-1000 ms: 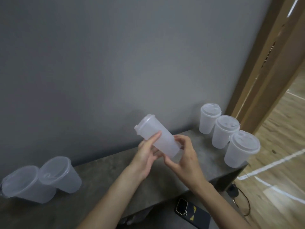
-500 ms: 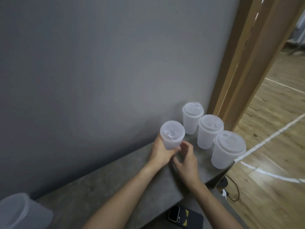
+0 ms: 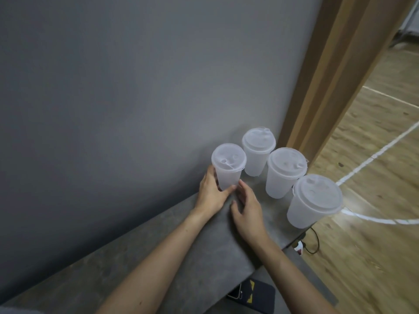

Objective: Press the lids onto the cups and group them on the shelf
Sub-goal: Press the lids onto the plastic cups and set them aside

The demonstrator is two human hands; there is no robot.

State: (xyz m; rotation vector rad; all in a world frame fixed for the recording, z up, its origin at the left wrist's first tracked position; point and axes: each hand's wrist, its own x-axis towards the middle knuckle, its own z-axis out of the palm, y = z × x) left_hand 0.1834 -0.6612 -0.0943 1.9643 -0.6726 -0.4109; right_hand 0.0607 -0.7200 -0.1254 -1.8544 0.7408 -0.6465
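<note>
A dark phone (image 3: 251, 295) lies low, a black cable (image 3: 314, 240) loops over wooden floor (image 3: 374, 257).

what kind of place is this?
Probably the edge of an indoor sports hall: wood floor with painted white lines beyond a wooden door frame. The lidded cups on a grey shelf hint at a drinks corner.

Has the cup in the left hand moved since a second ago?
Yes. The held cup was tilted, well left of the rearmost lidded cup; now it is upright close beside it.
</note>
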